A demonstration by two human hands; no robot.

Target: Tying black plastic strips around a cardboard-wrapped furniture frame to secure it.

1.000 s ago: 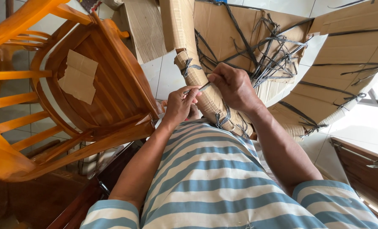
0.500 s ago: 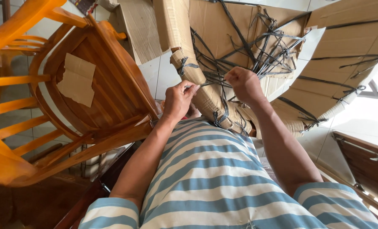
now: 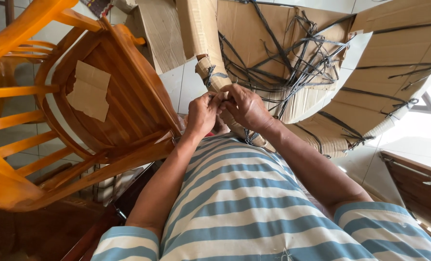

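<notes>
We had both hands, left hand (image 3: 203, 113) and right hand (image 3: 244, 107), pinching a strap (image 3: 211, 76) on the cardboard-wrapped leg (image 3: 210, 63).

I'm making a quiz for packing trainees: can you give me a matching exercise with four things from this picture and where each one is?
Things:
1. orange-brown wooden chair
2. loose piece of tan cardboard
3. tangle of dark plastic straps
4. cardboard-wrapped post bound with straps

Places:
A. lying on flat cardboard sheets at the upper right
B. at the left of the view, tipped on its side
C. at the middle, running down to where the left hand and right hand meet
D. lying on the chair's seat

Pairs: 1-B, 2-D, 3-A, 4-C
</notes>
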